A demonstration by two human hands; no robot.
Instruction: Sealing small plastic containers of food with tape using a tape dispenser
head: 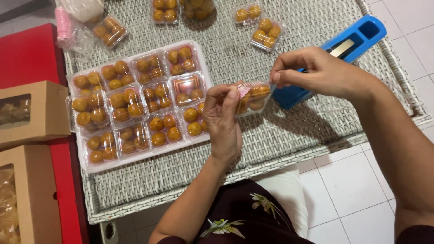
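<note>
My left hand (222, 118) grips one end of a small clear plastic box (253, 96) filled with golden round pastries, held above the white wicker table (280, 135). My right hand (316, 72) pinches the box's other end at its top edge with thumb and fingers. To the left lies a clear tray (135, 160) packed with several similar filled boxes. Just behind the held box sits a blue tape dispenser (361, 34).
More small filled boxes (264, 34) lie at the table's far side, with a pink item in plastic wrap (65, 25) at the far left. Two brown cardboard boxes with windows (31, 113) rest on a red surface (27, 54) at left. White floor tiles lie to the right.
</note>
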